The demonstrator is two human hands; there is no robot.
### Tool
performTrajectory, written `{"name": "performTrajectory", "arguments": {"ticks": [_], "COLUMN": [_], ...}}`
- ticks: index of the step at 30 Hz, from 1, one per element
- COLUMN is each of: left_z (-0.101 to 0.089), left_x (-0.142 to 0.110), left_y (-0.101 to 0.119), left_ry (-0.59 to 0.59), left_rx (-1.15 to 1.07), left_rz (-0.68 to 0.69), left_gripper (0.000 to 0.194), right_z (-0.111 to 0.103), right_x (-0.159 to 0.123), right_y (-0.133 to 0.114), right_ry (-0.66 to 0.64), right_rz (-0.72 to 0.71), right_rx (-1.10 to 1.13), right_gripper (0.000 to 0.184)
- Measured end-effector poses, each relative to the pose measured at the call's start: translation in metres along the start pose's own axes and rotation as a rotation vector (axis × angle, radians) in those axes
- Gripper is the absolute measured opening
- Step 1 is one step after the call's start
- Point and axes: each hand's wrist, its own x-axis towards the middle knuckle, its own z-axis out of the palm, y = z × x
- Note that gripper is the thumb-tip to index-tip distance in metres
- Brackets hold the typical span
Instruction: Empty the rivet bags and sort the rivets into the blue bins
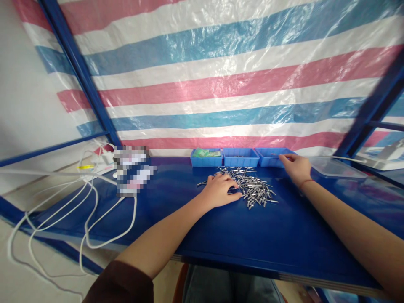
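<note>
A loose pile of silver pop rivets (257, 189) lies on the blue tabletop. My left hand (221, 191) rests at the left side of this pile, fingers curved and thumb apart, its fingertips among the rivets. My right hand (296, 167) is over the front right of the right blue bin (268, 161), thumb and fingers pinched together. A thin rivet (275, 154) seems to jut left from that pinch, small and faint. Beside it stand the middle blue bin (241, 161), with a few small metal pieces inside, and the left blue bin (206, 161), holding green-and-clear packets.
A clear plastic lid (339, 167) lies right of the bins. On the left are a blurred-out object (132, 172), white cables (91, 235) hanging over the edge, and a power strip (105, 168). Blue frame posts (78, 71) and a striped sheet (221, 92) close off the back.
</note>
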Motion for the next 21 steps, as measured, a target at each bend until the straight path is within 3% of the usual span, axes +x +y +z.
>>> {"name": "performTrajectory", "arguments": {"ticks": [8,16,19,21], "left_z": [0.002,0.002,0.0,-0.003], "left_x": [0.001,0.001,0.002,0.003], "left_y": [-0.002,-0.001,-0.001,-0.001], "left_ry": [0.031,0.013,0.108,0.182], "left_rx": [-0.046,0.088,0.066,0.028], "left_rz": [0.02,0.056,0.061,0.068], "left_gripper": [0.015,0.021,0.022,0.021], "right_z": [0.007,0.001,-0.003,-0.005], "right_x": [0.004,-0.016,-0.031,-0.045], "right_y": [0.006,-0.02,-0.038,-0.051], "right_ry": [-0.001,0.004,-0.107,-0.271], "right_rz": [-0.126,-0.235,-0.385,-0.566], "right_rx": [-0.114,-0.073,-0.02,0.018], "right_gripper": [0.031,0.031,0.027,0.024]}}
